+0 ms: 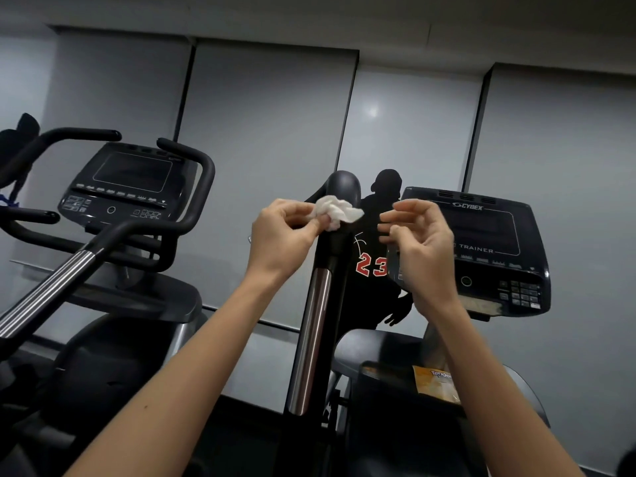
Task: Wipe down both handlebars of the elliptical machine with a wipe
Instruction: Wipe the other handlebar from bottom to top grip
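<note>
- At the top end of the upright handlebar (342, 187), the left hand (282, 232) pinched a crumpled white wipe (339, 213); contact with the black grip could not be confirmed.
- Just right of the handlebar, the right hand (423, 242) held nothing, fingers loosely curled.
- Behind the right hand stood the console (488, 246).

Both arms up in front of me, forearms bare. My left hand (285, 232) pinches the wipe (339, 213) between thumb and fingertips; my right hand (421, 242) hovers beside it, fingers loosely curled, holding nothing.
</note>
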`<act>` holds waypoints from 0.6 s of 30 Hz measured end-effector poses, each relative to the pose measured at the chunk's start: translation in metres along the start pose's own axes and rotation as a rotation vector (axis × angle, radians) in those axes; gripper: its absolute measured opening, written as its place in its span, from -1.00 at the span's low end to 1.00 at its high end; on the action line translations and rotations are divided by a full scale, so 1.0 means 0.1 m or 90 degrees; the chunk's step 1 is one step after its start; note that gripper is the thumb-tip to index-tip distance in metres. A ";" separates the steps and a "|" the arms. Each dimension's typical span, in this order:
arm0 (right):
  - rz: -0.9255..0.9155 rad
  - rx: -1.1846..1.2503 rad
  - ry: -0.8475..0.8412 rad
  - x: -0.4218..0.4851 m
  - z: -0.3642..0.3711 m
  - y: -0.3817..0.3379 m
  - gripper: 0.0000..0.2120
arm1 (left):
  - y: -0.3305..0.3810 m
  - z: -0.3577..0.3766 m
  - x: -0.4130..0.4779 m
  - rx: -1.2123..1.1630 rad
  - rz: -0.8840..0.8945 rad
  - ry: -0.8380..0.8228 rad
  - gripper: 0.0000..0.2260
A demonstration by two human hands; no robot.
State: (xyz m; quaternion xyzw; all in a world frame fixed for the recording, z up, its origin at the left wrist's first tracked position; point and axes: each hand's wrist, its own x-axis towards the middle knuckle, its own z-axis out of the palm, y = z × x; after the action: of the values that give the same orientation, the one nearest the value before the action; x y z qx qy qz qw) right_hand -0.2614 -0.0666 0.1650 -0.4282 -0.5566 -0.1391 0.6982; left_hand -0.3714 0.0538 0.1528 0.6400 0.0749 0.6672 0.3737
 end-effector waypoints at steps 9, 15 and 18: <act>0.139 -0.061 -0.144 0.09 0.26 0.18 -0.53 | -0.02 0.12 0.32 -0.066 -0.011 -0.026 -0.84; 0.148 0.021 -0.149 0.10 0.30 0.22 -0.56 | 0.01 0.11 0.32 -0.184 -0.044 -0.075 -0.94; 0.146 0.023 -0.138 0.09 0.31 0.23 -0.55 | -0.07 0.05 0.30 -0.102 -0.007 -0.089 -0.93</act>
State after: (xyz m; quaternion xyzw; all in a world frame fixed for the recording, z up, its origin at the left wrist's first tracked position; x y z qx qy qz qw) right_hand -0.2633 -0.0266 0.1628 -0.4888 -0.5789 -0.0014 0.6527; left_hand -0.3615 0.0748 0.1739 0.6527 -0.0014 0.6225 0.4318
